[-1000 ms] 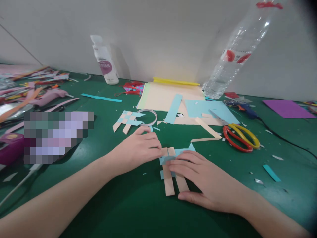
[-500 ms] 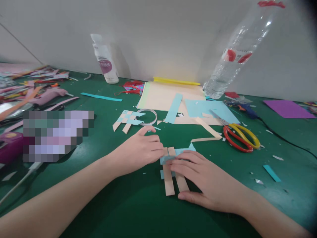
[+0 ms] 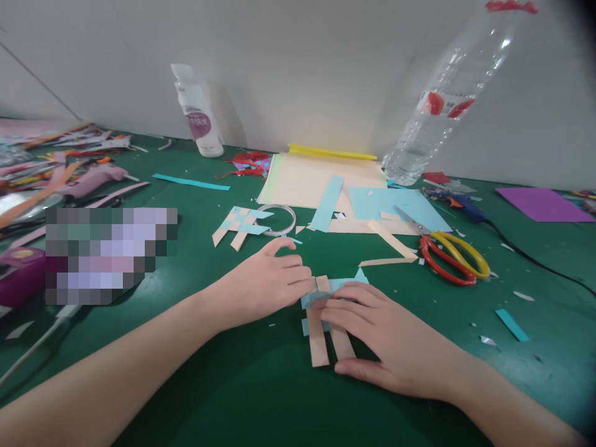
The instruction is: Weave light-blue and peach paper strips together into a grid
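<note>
Peach paper strips lie side by side, interlaced with light blue paper strips on the green table. One blue strip curves up between my hands. My left hand is closed, its fingers curled and fingertips at the upper left of the strips; its thumb is hidden. My right hand lies over the right part of the weave, fingers stretched and thumb apart, covering much of it. Beyond my left hand sits a smaller woven paper piece, beside a tape roll.
Scissors with red and yellow handles lie at the right, near blue paper. A clear bottle and white bottle stand by the wall. A pixelated block and pink glue gun are left.
My left hand has shifted slightly to the right, its fingertips closer over the top of the peach strips. My right hand and the strips look almost unchanged.
</note>
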A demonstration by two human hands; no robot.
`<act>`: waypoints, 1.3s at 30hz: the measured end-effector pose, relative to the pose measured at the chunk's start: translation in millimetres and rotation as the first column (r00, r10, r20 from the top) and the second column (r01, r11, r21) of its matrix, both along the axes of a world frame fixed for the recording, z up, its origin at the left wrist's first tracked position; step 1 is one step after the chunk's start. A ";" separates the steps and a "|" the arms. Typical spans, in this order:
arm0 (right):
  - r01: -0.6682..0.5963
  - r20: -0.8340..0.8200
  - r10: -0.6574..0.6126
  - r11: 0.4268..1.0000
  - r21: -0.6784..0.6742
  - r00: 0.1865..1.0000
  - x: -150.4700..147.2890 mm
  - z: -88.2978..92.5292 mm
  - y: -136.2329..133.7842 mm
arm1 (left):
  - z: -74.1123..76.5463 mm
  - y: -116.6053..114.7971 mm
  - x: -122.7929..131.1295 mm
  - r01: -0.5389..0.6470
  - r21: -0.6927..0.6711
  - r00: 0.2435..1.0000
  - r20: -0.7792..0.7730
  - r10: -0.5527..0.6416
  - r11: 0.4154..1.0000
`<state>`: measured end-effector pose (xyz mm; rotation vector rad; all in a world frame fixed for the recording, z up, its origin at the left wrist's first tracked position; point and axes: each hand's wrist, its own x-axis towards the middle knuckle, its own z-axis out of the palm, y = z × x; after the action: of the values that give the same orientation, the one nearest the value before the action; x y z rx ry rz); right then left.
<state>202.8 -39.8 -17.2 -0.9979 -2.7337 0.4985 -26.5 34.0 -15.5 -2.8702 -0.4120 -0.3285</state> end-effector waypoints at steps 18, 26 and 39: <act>0.007 -0.001 -0.007 1.000 -0.014 1.000 0.1 2.8 0.5 | 0.1 -7.1 4.5 -0.152 -0.282 0.949 0.225 0.219 0.947; 0.004 -0.007 -0.005 0.998 -0.061 1.000 0.0 2.3 0.5 | -15.9 -8.3 11.1 -0.353 -0.490 0.865 0.154 0.477 0.797; -0.010 -0.029 0.009 0.999 -0.043 1.000 -0.2 1.3 -0.2 | -15.8 -5.6 10.2 -0.247 -0.595 0.868 0.214 0.447 0.764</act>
<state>202.6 -40.0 -15.9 -0.9805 -2.7140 0.5712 -16.4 28.4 -31.2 -3.1663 -1.3007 -0.7573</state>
